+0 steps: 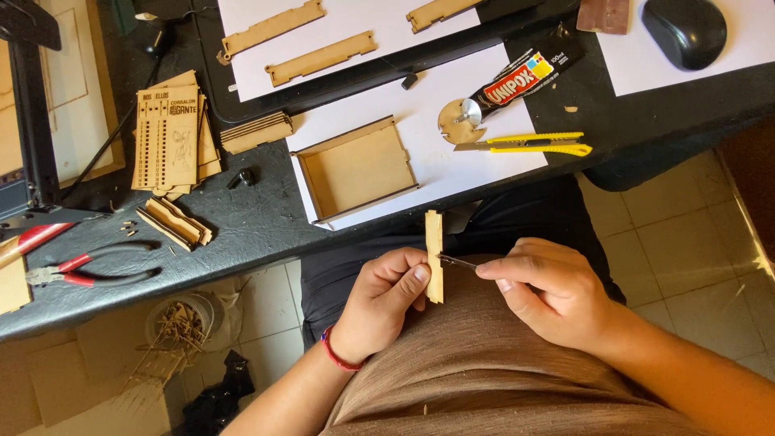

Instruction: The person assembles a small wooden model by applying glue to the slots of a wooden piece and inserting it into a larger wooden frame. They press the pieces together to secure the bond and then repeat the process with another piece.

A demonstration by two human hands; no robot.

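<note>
The left hand [386, 299] pinches a thin wooden strip [434, 255] between thumb and fingers, holding it upright over the lap, just below the edge of the black desk [242, 222]. The strip's long axis runs toward and away from the desk; its lower half sits in the grip and its upper end stands free. The right hand [549, 295] lies just to the right of the strip, its thumb and forefinger pressed together on a slim dark blade [457, 261] whose tip touches the strip's right edge near the middle. The strip is pale plywood, flat and narrow, with small notches at its upper end.
</note>
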